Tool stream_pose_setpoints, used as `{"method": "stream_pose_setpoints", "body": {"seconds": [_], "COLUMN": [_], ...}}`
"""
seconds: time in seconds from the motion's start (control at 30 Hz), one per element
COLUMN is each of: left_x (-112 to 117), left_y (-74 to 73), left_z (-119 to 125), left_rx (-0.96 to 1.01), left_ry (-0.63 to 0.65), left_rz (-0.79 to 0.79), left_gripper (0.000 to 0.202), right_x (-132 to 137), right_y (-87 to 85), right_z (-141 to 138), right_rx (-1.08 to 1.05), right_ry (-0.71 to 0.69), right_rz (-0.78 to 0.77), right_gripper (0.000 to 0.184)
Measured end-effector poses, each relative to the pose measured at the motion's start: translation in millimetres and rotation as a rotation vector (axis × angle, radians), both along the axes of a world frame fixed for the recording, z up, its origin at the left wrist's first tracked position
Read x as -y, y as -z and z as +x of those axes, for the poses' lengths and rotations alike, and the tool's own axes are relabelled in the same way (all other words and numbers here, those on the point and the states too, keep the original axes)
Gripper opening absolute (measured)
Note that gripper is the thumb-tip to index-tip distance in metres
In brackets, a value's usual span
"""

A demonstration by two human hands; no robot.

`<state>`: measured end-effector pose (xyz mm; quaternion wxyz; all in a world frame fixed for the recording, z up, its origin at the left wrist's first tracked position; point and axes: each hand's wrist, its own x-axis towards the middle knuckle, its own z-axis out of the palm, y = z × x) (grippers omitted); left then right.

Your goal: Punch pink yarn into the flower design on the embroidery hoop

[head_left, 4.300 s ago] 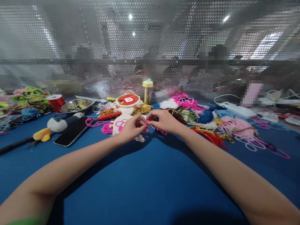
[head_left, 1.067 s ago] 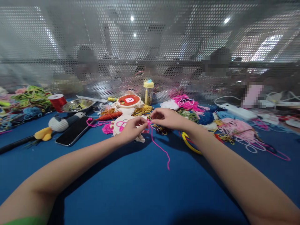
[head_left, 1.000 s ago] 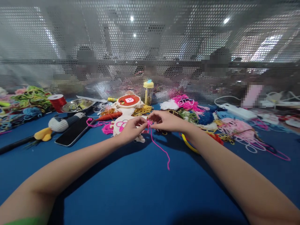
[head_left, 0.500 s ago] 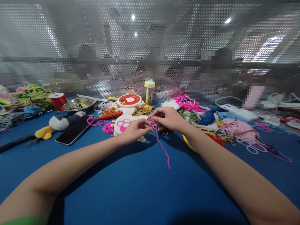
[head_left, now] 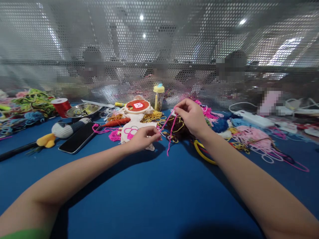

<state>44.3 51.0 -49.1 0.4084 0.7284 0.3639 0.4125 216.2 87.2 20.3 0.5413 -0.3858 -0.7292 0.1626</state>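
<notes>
Pink yarn (head_left: 170, 136) is pinched between the thumb and forefinger of my right hand (head_left: 191, 117), raised above the table. One strand slants from this pinch down to the fingertips of my left hand (head_left: 144, 137); the other end hangs free. My left thumb and forefinger are closed together, and what is between them is too small to make out. Behind my left hand lies a white embroidery hoop (head_left: 136, 128) with pink loops outlined on its cloth. A pink yarn bundle (head_left: 115, 135) touches its left side. Brown yarn (head_left: 179, 127) lies behind my right hand.
Left are a phone (head_left: 77, 137), a knitted goose-like toy (head_left: 62, 130), a metal bowl (head_left: 86, 114) and a red spool (head_left: 61, 107). Behind stand a red finished hoop (head_left: 138, 106) and a yellow-lidded bottle (head_left: 159, 98). A yellow ring (head_left: 202, 155), yarn heaps and a power strip (head_left: 254, 119) lie right.
My right hand has risen and moved right, away from my left hand, drawing the pink yarn with it. The hanging tail is shorter. My left hand has hardly moved.
</notes>
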Motion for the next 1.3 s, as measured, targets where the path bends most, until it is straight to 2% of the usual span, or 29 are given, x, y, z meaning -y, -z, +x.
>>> {"method": "stream_pose_setpoints", "body": {"seconds": [0.13, 0.23, 0.3, 0.37, 0.47, 0.57, 0.63, 0.7, 0.77, 0.8, 0.9, 1.03, 1.17, 1.3], "left_x": [0, 1, 2, 1, -6, -17, -26, -34, -40, -43, -49, -53, -50, -45], "left_y": [-0.2, -6.8, -14.2, -22.4, -32.7, -37.9, -37.5, -34.3, -29.7, -27.4, -23.2, -24.9, -29.6, -31.7], "left_z": [0, 1, -1, -6, -21, -39, -51, -61, -70, -74, -84, -92, -92, -92], "left_rx": [-0.030, -0.059, -0.173, -0.369, -0.565, -0.733, -0.846, -0.952, -1.038, -1.070, -1.130, -1.152, -1.129, -1.060], "left_ry": [0.012, 0.024, 0.007, -0.031, -0.054, -0.093, -0.164, -0.249, -0.306, -0.329, -0.380, -0.384, -0.341, -0.290], "left_rz": [0.006, -0.016, -0.005, 0.041, 0.080, 0.115, 0.139, 0.141, 0.123, 0.117, 0.099, 0.055, 0.004, 0.009], "left_gripper": [0.017, 0.017, 0.021, 0.024, 0.022, 0.022, 0.023, 0.023, 0.027, 0.029, 0.034, 0.034, 0.034, 0.040], "right_x": [1, 2, 4, 9, 24, 46, 59, 66, 67, 65, 56, 48, 49, 52], "right_y": [0.8, -0.7, -3.1, -7.1, -14.4, -14.7, -4.2, 15.7, 40.2, 51.9, 76.1, 85.0, 90.8, 96.9], "right_z": [-1, 2, 4, 5, -1, -17, -30, -43, -54, -59, -64, -64, -68, -69], "right_rx": [-0.052, -0.127, -0.179, -0.194, -0.059, 0.273, 0.475, 0.574, 0.492, 0.443, 0.289, 0.090, -0.008, 0.053], "right_ry": [-0.119, -0.299, -0.473, -0.592, -0.595, -0.594, -0.659, -0.687, -0.647, -0.615, -0.555, -0.552, -0.511, -0.429], "right_rz": [-0.065, -0.099, -0.131, -0.164, -0.210, -0.352, -0.474, -0.644, -0.906, -0.938, -0.973, -0.935, -0.787, -0.559], "right_gripper": [0.005, 0.009, 0.011, 0.011, 0.010, 0.010, 0.011, 0.011, 0.005, 0.003, 0.016, 0.036, 0.039, 0.037]}}
